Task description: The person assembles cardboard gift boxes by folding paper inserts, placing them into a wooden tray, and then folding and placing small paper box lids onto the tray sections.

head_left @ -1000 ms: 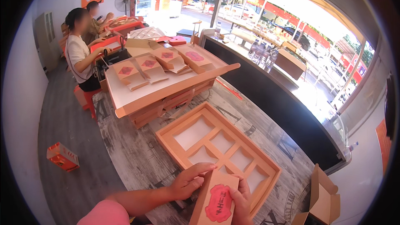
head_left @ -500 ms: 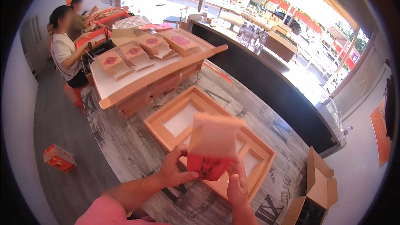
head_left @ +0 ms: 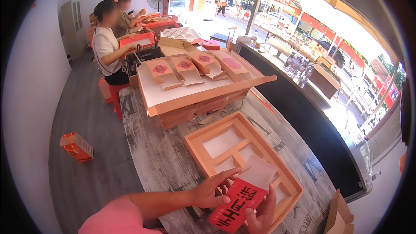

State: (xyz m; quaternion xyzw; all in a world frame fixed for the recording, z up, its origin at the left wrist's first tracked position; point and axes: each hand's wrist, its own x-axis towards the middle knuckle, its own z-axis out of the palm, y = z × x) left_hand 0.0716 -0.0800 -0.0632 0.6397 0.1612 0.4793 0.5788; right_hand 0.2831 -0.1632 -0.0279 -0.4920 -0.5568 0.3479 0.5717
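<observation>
A small red paper box (head_left: 237, 206) with black lettering and a pale open top flap is tilted in front of me. My right hand (head_left: 262, 212) grips it along its right side, thumb on the front. Beside its left edge is my left hand (head_left: 212, 190), fingers apart, the thumb at the edge of the box; whether it touches cannot be made out. Under both hands lies a shallow orange tray (head_left: 197, 147) with white-bottomed compartments, partly covered by the box and my right hand.
Farther off, several folded kraft paper bags (head_left: 184, 67) lie on a large white-topped carton lid (head_left: 169, 95). A red carton (head_left: 77, 146) stands on the floor at left. A seated person (head_left: 106, 52) works beyond. An open brown carton (head_left: 339, 214) is at lower right.
The red box has come down and to the right in the picture, and its lettered front now faces me. My left hand has loosened from its side. The whole view has shifted left.
</observation>
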